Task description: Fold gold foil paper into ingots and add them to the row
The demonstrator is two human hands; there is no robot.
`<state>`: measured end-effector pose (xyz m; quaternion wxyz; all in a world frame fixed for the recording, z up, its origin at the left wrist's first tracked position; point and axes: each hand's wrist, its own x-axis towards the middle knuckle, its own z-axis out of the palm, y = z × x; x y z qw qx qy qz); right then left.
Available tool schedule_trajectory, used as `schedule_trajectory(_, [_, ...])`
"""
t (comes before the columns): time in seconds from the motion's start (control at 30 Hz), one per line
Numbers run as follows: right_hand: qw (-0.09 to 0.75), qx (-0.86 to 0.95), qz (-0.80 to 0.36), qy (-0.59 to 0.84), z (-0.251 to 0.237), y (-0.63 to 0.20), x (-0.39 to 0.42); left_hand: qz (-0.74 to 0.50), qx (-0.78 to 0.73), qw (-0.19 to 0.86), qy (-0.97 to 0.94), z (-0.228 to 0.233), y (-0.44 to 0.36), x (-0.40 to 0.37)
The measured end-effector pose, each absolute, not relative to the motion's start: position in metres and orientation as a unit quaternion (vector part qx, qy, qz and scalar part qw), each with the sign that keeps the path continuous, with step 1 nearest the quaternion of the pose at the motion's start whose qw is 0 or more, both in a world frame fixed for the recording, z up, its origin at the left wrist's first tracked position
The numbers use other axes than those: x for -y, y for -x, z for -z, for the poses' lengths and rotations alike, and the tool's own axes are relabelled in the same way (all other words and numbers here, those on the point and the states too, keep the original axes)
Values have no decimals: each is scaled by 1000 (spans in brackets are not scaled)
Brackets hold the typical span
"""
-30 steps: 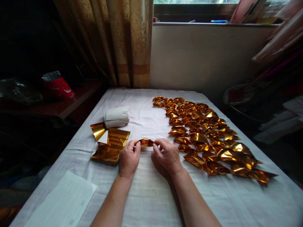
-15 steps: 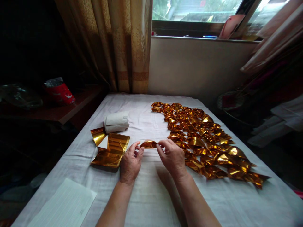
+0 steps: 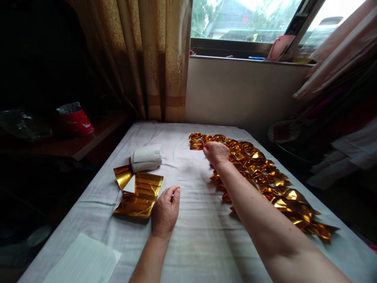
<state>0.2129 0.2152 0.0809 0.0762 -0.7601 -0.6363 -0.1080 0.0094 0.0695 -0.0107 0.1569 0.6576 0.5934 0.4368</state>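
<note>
My right hand (image 3: 217, 153) reaches to the far left end of the rows of folded gold foil pieces (image 3: 250, 159). Its fingers are pinched at the right end of one folded foil piece (image 3: 196, 145), lying on the cloth in front of another. My left hand (image 3: 165, 210) rests on the cloth with its fingers curled in and the thumb against them; nothing shows in it. Just left of that hand lies a stack of flat gold foil sheets (image 3: 138, 202), partly curled up, with a white patch in its middle.
A white paper roll (image 3: 146, 158) lies behind the sheets. A lined paper sheet (image 3: 82, 261) is at the front left of the cloth-covered table (image 3: 194, 243). On a dark side shelf stands a red container (image 3: 75, 122). Curtains (image 3: 159, 59) and a window wall border the far edge.
My right hand has carried the small folded foil piece forward from between both hands to the far end of the rows. My left hand has let go of it and curled its fingers.
</note>
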Motion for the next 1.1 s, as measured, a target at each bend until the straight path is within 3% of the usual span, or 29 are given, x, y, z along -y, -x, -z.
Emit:
schedule_trajectory(0.53, [-5, 629, 90, 772, -51, -225, -278, -417, -607, 186, -650, 8, -12, -66])
schedule_trajectory(1.1, [-26, 619, 87, 780, -40, -220, -294, -392, -613, 188, -659, 6, -13, -65])
